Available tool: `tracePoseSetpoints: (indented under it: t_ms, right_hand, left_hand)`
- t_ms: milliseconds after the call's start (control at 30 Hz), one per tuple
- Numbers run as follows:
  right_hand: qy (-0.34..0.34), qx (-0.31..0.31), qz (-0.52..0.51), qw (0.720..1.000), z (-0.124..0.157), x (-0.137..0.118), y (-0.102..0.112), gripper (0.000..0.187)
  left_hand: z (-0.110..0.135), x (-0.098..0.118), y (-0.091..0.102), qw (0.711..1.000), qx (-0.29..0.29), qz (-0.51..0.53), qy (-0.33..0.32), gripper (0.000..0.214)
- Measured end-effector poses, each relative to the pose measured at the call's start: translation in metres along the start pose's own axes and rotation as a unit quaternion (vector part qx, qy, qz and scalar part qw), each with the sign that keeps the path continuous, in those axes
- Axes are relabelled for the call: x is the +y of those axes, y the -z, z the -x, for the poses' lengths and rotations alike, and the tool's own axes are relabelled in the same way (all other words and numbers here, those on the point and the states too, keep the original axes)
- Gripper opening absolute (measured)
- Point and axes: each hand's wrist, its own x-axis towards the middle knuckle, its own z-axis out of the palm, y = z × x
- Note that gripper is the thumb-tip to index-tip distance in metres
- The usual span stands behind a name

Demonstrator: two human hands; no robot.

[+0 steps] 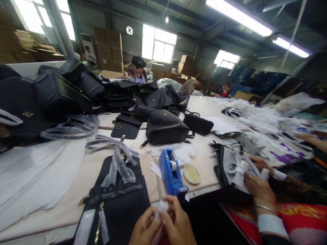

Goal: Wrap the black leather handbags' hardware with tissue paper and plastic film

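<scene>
At bottom centre I have the left hand [144,225] and right hand [178,223] closed, fingertips pinching a white strip [162,206], right of the black backpack [120,211] at lower left. One zipper pull [101,205] is covered, the leftmost pull [83,200] (bare, I think) isn't: partly done, I judge. The blue tape dispenser [166,173] stands just beyond; a co-worker's hands [260,189] work at right.

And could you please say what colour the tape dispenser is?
The tape dispenser is blue, clearest in the head view.
</scene>
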Motion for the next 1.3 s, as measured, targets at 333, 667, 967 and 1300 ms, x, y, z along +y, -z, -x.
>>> tracePoseSetpoints:
  t_ms: [333, 667, 967, 1300]
  right_hand:
    - [0.049, -0.147, 0.018, 0.988, -0.027, -0.023, 0.006, 0.017]
    - [-0.025, -0.016, -0.032, 0.999, -0.004, 0.01, -0.008, 0.039]
    - [-0.004, -0.024, 0.027, 0.999, 0.045, 0.019, -0.009, 0.028]
    - [0.076, 0.015, 0.061, 0.995, -0.036, -0.008, 0.204, 0.029]
  left_hand:
    - [0.01, 0.016, -0.013, 0.999, -0.031, -0.043, 0.01, 0.04]
    - [0.025, 0.003, 0.006, 0.995, 0.01, -0.045, 0.085, 0.052]
    - [0.021, -0.008, 0.007, 0.996, 0.069, 0.006, 0.062, 0.044]
    - [0.016, -0.013, 0.008, 0.994, 0.067, -0.008, 0.081, 0.053]
